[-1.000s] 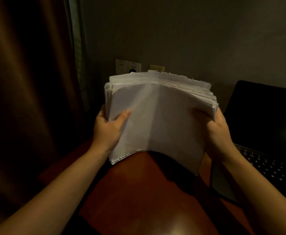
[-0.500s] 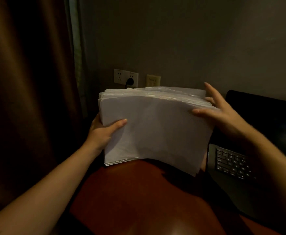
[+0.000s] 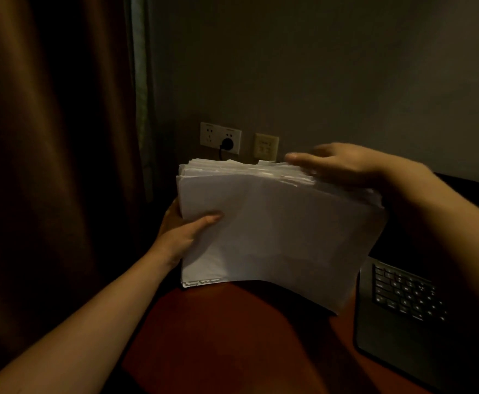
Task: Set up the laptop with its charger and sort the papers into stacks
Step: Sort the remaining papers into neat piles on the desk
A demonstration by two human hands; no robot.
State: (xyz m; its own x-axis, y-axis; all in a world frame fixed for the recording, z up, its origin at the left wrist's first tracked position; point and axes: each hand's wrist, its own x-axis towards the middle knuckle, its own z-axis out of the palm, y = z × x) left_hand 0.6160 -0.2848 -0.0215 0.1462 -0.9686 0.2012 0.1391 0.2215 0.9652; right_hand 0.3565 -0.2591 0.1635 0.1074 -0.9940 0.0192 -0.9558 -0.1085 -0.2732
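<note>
Matt white paper stack (image 3: 275,231), glossy reddish wooden table (image 3: 232,336), brown cloth curtain (image 3: 47,166), matt black laptop (image 3: 403,322).

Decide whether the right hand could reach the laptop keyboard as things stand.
Probably yes: the right hand rests open atop the paper stack, gripping nothing, and the keyboard lies uncovered just below that forearm.

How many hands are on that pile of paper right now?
2. The left hand grips the pile of paper at its left edge, thumb on the front sheet; the right hand lies flat along its top edge. None seems hidden.
</note>
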